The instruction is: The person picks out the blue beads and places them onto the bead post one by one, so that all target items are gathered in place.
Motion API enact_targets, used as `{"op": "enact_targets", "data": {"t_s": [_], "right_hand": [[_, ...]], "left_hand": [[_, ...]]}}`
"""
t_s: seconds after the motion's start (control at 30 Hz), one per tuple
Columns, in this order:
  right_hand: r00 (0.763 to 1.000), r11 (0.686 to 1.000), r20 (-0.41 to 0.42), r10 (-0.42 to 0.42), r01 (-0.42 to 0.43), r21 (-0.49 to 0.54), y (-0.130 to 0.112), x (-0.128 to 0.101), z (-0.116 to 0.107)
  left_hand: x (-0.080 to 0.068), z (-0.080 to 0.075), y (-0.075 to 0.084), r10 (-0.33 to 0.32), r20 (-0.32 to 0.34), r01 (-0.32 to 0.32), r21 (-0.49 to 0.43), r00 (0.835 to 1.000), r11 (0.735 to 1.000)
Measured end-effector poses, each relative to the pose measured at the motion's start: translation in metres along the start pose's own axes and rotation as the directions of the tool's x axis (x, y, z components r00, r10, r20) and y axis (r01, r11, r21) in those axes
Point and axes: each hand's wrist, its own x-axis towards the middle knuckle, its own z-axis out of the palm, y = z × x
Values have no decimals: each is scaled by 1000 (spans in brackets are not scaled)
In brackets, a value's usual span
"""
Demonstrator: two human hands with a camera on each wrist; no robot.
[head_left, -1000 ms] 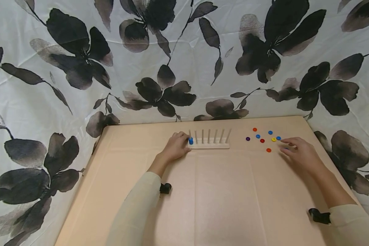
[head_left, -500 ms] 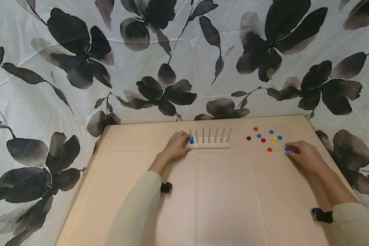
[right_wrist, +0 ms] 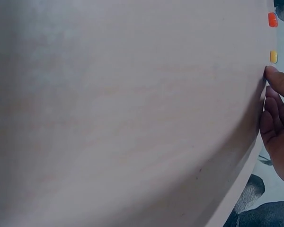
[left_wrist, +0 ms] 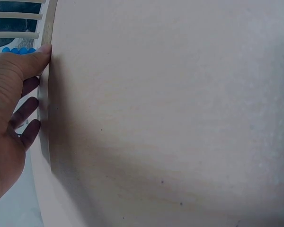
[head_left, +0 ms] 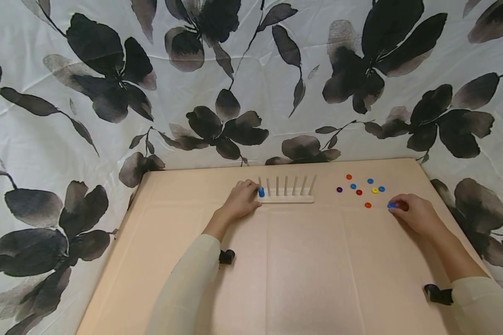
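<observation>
While the head view takes in the whole tan table [head_left: 302, 270], the left hand [head_left: 240, 201] rests at the left end of the wooden peg rack [head_left: 286, 198], fingers curled against its base just beside a short stack of blue rings [head_left: 261, 191] on the leftmost peg; the other pegs stand bare. To the right, well apart from the rack, the right hand [head_left: 415, 214] pinches a blue ring [head_left: 391, 204] at its fingertips, low over the table. Loose rings lie scattered to the left of that hand and farther back: an orange ring [head_left: 367, 204] nearest, then a yellow ring [head_left: 374, 190], a red ring [head_left: 358, 191], a purple ring [head_left: 339, 189] and a few more blue and orange ones.

From the left wrist, the thumb [left_wrist: 35, 61] presses the edge of the rack's base, the other fingers folded behind it, and the blue stack peeps out above.

From the right wrist, the fingers [right_wrist: 274, 109] are curled together near the table's edge, but the pinched ring is hidden, so how firm the grip is I cannot tell.

My judgement is that the thin, slick ring could slip from so light a pinch and roll among the others. If the bracing hand slackens, a nudge on a peg could shift the light rack.
</observation>
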Motion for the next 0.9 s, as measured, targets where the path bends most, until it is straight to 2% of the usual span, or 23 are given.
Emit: {"op": "enact_targets", "data": {"t_s": [0.33,0.6,0.73,0.9], "right_hand": [[999,999,-40,24,-22,38,-6,-2,-5],[998,997,-61,25,-21,70,-31,-2,-10],[992,997,-122,-43,49,51,-46,2,-13],[972,990,-199,-128,137,33,-65,7,-16]], "left_hand": [[-1,0,0,8,-4,-8,-5,1000,1000],[-1,0,-2,19,-10,-19,-1,1000,1000],[-2,0,-2,14,-7,-14,6,1000,1000],[-2,1,-2,12,-11,-12,5,1000,1000]]}}
